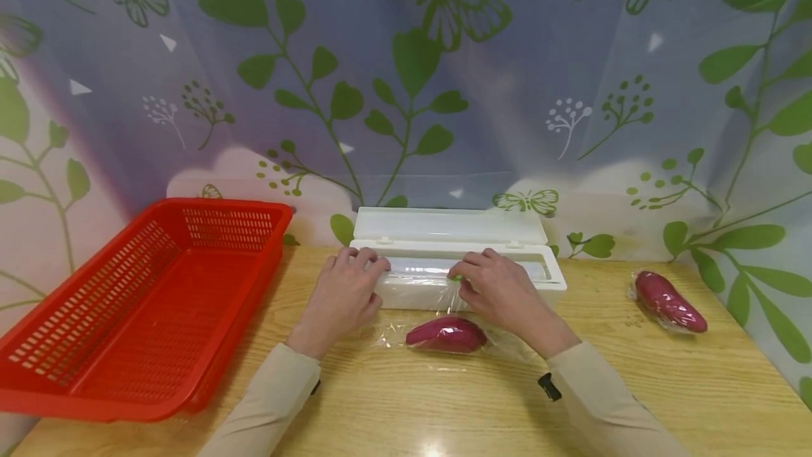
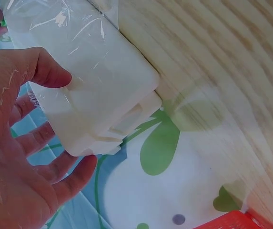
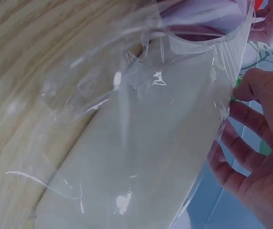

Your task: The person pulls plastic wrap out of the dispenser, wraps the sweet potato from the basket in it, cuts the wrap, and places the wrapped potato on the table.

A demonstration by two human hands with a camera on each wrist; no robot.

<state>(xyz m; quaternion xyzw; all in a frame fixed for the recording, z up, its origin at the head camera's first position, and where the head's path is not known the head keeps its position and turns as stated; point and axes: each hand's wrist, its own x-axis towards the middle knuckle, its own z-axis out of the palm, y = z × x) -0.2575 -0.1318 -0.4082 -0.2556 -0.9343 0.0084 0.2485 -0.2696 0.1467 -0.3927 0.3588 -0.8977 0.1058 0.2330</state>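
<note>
A white cling film dispenser box (image 1: 406, 298) stands at the back of the table with its lid (image 1: 450, 224) raised. Inside lies a film roll (image 1: 419, 267). My left hand (image 1: 347, 288) grips the box's left part, thumb on the front wall and fingers over the top edge. Between thumb and forefinger, my right hand (image 1: 501, 293) pinches a small green slider (image 3: 237, 89) on the box's front rim. Clear cling film (image 3: 122, 95) hangs from that rim down to the table. In front of the box, a purple sweet potato-like vegetable (image 1: 447, 335) lies with film around it.
A red plastic basket (image 1: 237, 316) with slotted walls stands at the left. Another purple vegetable (image 1: 669, 300), wrapped in film, lies at the far right of the wooden table (image 1: 406, 407). Behind everything hangs a leaf-patterned cloth (image 1: 507, 125).
</note>
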